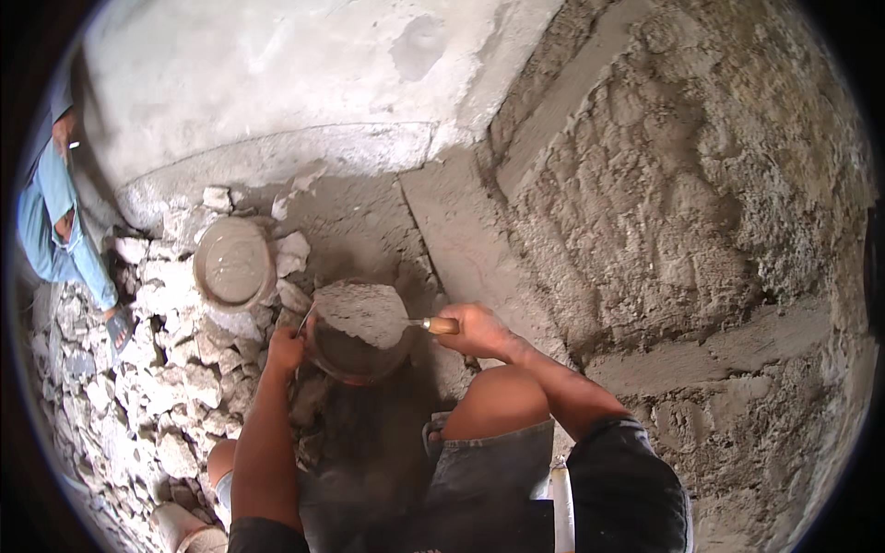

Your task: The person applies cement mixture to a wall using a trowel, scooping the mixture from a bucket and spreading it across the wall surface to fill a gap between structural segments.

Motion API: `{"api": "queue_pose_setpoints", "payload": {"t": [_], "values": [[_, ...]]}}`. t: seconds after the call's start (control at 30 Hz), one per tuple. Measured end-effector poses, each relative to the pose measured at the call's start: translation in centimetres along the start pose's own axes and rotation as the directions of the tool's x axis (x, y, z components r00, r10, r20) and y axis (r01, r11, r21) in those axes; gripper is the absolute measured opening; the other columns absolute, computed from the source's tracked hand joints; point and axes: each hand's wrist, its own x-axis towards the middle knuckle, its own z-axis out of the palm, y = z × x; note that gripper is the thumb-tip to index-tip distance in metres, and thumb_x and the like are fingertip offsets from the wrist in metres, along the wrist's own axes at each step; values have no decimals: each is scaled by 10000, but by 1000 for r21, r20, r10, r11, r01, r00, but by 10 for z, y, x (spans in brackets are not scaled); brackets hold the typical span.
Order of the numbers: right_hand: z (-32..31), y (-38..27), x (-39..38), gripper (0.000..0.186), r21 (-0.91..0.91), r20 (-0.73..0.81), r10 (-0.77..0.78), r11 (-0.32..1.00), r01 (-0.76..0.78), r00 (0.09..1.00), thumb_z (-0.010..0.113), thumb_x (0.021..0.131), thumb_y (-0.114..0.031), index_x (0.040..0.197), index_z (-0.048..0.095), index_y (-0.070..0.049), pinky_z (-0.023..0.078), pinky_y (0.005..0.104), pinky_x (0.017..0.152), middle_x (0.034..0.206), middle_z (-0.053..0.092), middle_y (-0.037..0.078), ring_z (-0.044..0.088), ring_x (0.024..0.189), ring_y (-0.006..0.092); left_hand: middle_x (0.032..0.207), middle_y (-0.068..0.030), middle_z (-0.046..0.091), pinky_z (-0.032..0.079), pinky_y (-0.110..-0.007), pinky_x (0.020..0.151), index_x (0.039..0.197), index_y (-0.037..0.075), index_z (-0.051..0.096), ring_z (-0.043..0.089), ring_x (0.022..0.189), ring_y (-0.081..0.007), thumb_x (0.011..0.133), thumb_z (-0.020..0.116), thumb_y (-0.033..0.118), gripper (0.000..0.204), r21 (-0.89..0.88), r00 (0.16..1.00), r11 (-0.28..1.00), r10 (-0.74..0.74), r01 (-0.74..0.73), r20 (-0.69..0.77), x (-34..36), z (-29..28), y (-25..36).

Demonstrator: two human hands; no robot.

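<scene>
My left hand (286, 348) is closed on the wire handle at the left side of a round bucket (355, 364) of dark grey mortar. My right hand (468, 327) grips the wooden handle of a trowel (439, 325), whose blade lies over the bucket's opening under a broad load of lumpy grey mortar (361, 310). The load hides most of the blade and the far part of the bucket's inside. My bare knee (493, 401) is just below my right hand.
Broken rubble (180, 387) covers the left ground around a round pan (233, 263) and another bucket (184, 535). A person in torn jeans (69, 212) is at the far left. A pale wall (277, 74) rises ahead; a rough mortar surface (654, 212) with smooth bands fills the right.
</scene>
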Motion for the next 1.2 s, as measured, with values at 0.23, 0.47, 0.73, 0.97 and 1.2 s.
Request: {"api": "queue_pose_setpoints", "payload": {"t": [0.23, 0.47, 0.73, 0.97, 1.2], "values": [[-110, -43, -18, 171, 455, -67, -232, 858, 237, 970, 808, 913, -146, 1030, 731, -49, 495, 275, 710, 822, 677, 7, 598, 770, 76, 804, -117, 733, 559, -374, 671, 1008, -39, 769, 698, 719, -211, 902, 594, 30, 217, -100, 1000, 995, 1, -2, -10, 7, -8, -25], [-289, 24, -20, 111, 756, -294, -132, 575, 314, 947, 739, 906, -38, 1011, 772, -32, 535, 202, 477, 773, 734, 85, 648, 593, 104, 824, -107, 733, 563, -353, 654, 985, -62, 761, 701, 734, -195, 902, 583, 11, 210, -146, 998, 989, -18, 26, 60, -9, -1, 18], [-370, 41, -220, 251, 271, -809, 231, 963, -7, 541, 625, 1016, -312, 1018, 693, -70, 388, 206, 397, 679, 615, -4, 489, 485, 48, 863, -129, 741, 593, -340, 633, 1003, -77, 755, 710, 717, -207, 883, 582, -22, 218, -211, 993, 975, -42, 65, 112, -2, -4, 5], [-307, 19, -207, 262, 64, -746, 392, 848, -527, 539, 734, 938, -251, 844, 744, -7, 454, 323, 494, 582, 605, 64, 551, 517, 121, 780, -87, 722, 544, -327, 615, 868, -34, 774, 668, 691, -159, 796, 664, 19, 141, -180, 988, 976, -102, 121, 114, -30, -10, 72], [-396, -6, -12, 426, -271, -768, 255, 702, -659, 588, 670, 918, -326, 1202, 721, -12, 527, 473, 1025, 1301, 675, 257, 623, 1255, 431, 755, -104, 709, 551, -346, 609, 856, -54, 762, 671, 664, -181, 776, 666, 33, 152, -163, 995, 986, -29, 44, 98, -8, -10, 19]]}}
